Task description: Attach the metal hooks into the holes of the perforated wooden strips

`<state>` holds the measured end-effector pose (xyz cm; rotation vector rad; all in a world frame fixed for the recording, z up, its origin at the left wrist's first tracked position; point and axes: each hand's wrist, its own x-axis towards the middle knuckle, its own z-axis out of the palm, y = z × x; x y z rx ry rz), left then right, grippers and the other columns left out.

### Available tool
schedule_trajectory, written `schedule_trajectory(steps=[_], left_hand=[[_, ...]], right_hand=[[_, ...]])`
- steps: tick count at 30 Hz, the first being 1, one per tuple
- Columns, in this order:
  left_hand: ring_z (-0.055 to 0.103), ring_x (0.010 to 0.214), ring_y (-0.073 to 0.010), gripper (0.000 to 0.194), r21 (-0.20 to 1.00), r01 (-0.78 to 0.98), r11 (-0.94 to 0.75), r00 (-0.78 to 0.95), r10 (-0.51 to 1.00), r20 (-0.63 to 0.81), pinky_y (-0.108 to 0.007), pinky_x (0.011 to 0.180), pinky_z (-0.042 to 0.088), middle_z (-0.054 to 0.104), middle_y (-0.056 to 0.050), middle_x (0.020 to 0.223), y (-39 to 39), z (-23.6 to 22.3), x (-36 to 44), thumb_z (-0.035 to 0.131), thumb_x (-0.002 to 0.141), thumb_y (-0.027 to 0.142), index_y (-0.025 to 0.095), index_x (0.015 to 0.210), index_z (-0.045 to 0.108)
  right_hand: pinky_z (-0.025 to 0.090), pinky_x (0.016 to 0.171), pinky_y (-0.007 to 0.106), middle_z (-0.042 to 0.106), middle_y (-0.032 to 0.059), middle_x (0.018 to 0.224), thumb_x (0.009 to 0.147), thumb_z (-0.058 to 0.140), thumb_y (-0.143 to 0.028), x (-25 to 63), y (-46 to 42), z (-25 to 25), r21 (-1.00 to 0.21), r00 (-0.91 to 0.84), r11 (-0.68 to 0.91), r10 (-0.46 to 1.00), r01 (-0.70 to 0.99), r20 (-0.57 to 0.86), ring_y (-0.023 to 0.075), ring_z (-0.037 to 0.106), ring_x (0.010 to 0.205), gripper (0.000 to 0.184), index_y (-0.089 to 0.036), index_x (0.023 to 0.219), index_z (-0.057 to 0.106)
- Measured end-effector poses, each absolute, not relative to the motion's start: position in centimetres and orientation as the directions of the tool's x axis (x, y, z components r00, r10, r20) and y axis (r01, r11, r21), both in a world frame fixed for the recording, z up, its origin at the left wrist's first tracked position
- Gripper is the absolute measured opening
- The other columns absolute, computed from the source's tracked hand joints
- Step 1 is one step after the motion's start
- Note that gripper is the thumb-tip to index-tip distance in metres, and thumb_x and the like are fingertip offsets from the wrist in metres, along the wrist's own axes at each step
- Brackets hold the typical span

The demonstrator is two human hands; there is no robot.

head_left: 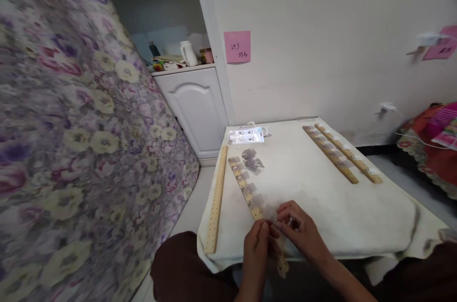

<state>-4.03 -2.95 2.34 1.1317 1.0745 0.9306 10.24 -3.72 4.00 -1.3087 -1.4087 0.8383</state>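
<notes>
Over the near edge of the white-covered table, my two hands meet with fingertips nearly touching. My left hand (257, 245) is closed, its thumb and fingers pinched together over a perforated wooden strip (246, 192). What it pinches is too small to make out. My right hand (302, 230) is closed too, thumb against forefinger, on a small translucent piece (274, 219). Several clear tabs with tiny shiny parts line the strip, which slants under my hands. Its near end (283, 266) shows below them, past the table edge. A pile of grey translucent pieces (252, 160) lies beside the strip's far end.
Another perforated wooden strip (216, 202) lies along the table's left edge. Two filled strips (330, 152) lie at the far right. A clear pack (246, 135) sits at the back of the white tablecloth (321, 216). A floral curtain (89, 140) hangs on the left.
</notes>
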Motion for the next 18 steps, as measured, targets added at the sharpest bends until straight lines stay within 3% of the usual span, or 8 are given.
schedule_trajectory(steps=[2,10,15,18], left_hand=[[0.044,0.043,-0.0082,0.037,0.982,-0.041,0.182,0.239,0.957,-0.168,-0.019,0.044,0.033,0.049,0.005,0.05,-2.8,1.9,-4.2,0.049,0.083,0.051,0.017,0.07,0.053],[0.036,0.037,-0.0059,0.035,0.975,-0.037,0.219,0.262,0.944,-0.202,-0.018,0.039,0.027,0.045,0.008,0.045,-3.3,1.3,-4.1,0.058,0.076,0.05,0.019,0.065,0.047],[0.034,0.033,-0.0055,0.032,0.95,-0.053,0.308,0.341,0.9,-0.272,-0.018,0.037,0.022,0.047,0.007,0.042,-4.6,2.0,-3.4,0.06,0.074,0.045,0.019,0.062,0.045],[0.033,0.032,-0.0045,0.025,0.923,-0.091,0.375,0.344,0.881,-0.324,-0.017,0.037,0.018,0.05,0.006,0.044,-5.3,2.6,-3.2,0.058,0.074,0.038,0.019,0.063,0.046]], right_hand=[[0.041,0.058,0.024,0.055,0.0037,0.094,0.078,0.062,-0.029,10.1,-3.9,3.9,-0.933,0.067,0.197,0.972,0.302,0.227,0.0134,0.051,0.07,0.011,-0.02,0.072,0.059],[0.04,0.057,0.024,0.055,0.0033,0.093,0.078,0.06,-0.028,10.1,-4.7,4.2,-0.926,0.074,0.223,0.964,0.305,0.257,0.0114,0.048,0.065,0.012,-0.019,0.071,0.057],[0.034,0.05,0.023,0.043,-0.0054,0.058,0.075,0.064,-0.034,10.1,-4.7,4.2,-0.956,0.172,0.101,0.973,0.277,0.152,0.0108,0.039,0.052,0.018,-0.02,0.072,0.054],[0.032,0.048,0.022,0.036,-0.0074,0.051,0.078,0.06,-0.042,10.7,-4.6,4.0,-0.974,0.19,0.014,0.98,0.227,0.058,0.0111,0.037,0.049,0.023,-0.02,0.074,0.053]])
